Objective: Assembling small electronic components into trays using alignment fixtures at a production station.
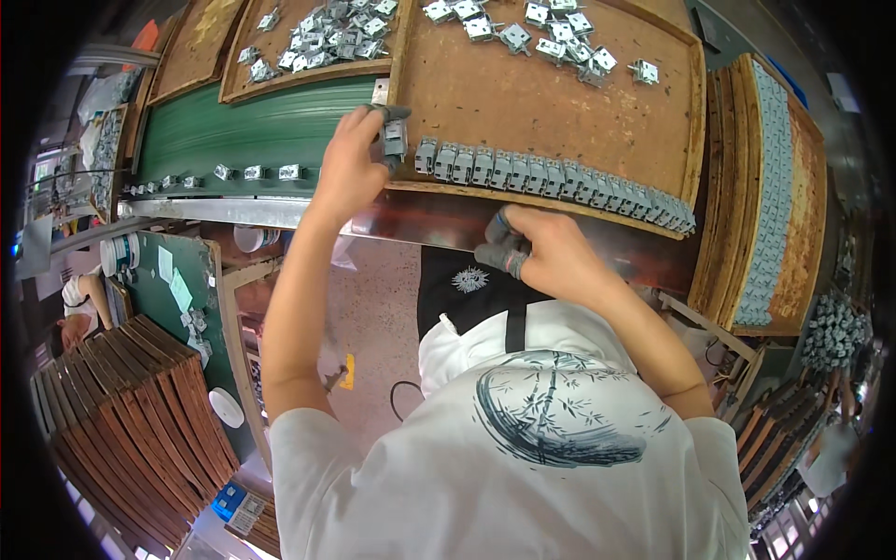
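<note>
The person's white shirt (523,448) is filling the near edge of the view at 6 o'clock, with both bare forearms reaching up from it toward 12 o'clock.

The right hand (546,252) is resting just past the shirt, at the near rim of the tray (541,103). Its fingers (499,252), wearing grey finger covers, are curling down over the metal edge below the tray; whether they are pinching anything I cannot tell.

The left hand (350,163) is reaching farther, to the tray's near left corner at about 11 o'clock from the right hand. Its covered fingertips (387,114) are gripping a small grey metal part (395,140), holding it upright just left of the row (560,182). That row of like parts is standing edge to edge along the tray's near rim, running from beside the held part toward 3 o'clock.

Left of the tray, a green belt (252,131) is carrying a few single parts (252,173) along its near edge.

At the tray's far side, near 12 o'clock, loose parts (551,37) are lying scattered. Beyond the belt, a second tray (317,47) is holding another heap of them.

At 3 o'clock a stack of trays (765,187) is standing, and at 8 o'clock another stack of boards (140,411) is sitting low.
</note>
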Demonstrator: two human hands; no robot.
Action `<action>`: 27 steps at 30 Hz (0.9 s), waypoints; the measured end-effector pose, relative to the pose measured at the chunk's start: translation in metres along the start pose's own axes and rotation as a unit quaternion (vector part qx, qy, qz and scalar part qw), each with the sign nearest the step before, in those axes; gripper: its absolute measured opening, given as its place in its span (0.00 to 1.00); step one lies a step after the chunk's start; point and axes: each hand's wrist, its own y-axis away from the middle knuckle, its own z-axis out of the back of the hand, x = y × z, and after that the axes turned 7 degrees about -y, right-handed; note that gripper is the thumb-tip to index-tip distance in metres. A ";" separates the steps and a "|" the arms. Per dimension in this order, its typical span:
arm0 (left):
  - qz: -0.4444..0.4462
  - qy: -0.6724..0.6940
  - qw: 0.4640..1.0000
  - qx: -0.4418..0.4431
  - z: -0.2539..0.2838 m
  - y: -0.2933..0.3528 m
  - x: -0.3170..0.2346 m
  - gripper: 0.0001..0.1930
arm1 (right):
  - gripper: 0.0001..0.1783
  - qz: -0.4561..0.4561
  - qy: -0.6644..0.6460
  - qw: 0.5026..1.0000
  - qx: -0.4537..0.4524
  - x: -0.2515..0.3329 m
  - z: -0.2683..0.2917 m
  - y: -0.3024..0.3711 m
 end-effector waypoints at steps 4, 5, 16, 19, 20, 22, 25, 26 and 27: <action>-0.004 -0.003 0.986 0.168 -0.007 -0.023 0.015 0.25 | 0.09 0.015 0.021 1.000 0.006 -0.009 -0.001 0.010; -0.002 0.005 0.972 0.234 -0.009 -0.027 0.014 0.24 | 0.09 0.012 0.024 1.000 0.000 -0.012 -0.001 0.015; -0.011 -0.110 0.944 0.312 0.001 -0.022 -0.003 0.32 | 0.10 -0.040 -0.003 0.997 -0.073 -0.038 0.041 0.078; -0.039 -0.197 0.939 0.280 0.003 -0.009 -0.036 0.39 | 0.06 -0.077 -0.033 0.982 -0.167 -0.050 0.069 0.112; -0.087 -0.282 0.928 0.229 0.003 -0.007 -0.046 0.43 | 0.06 -0.118 -0.059 0.971 -0.201 -0.045 0.078 0.123; -0.134 -0.252 0.938 0.195 -0.016 -0.003 -0.046 0.43 | 0.05 -0.139 -0.097 0.946 -0.275 -0.050 0.090 0.150; -0.147 -0.214 0.949 0.179 -0.046 -0.001 -0.034 0.42 | 0.05 -0.103 -0.031 0.931 -0.348 -0.066 0.110 0.190; -0.131 -0.197 0.955 0.177 -0.054 0.000 -0.030 0.42 | 0.05 -0.124 -0.021 0.918 -0.376 -0.060 0.117 0.200; -0.138 -0.189 0.956 0.175 -0.057 0.001 -0.027 0.40 | 0.05 -0.133 -0.021 0.897 -0.421 -0.064 0.122 0.212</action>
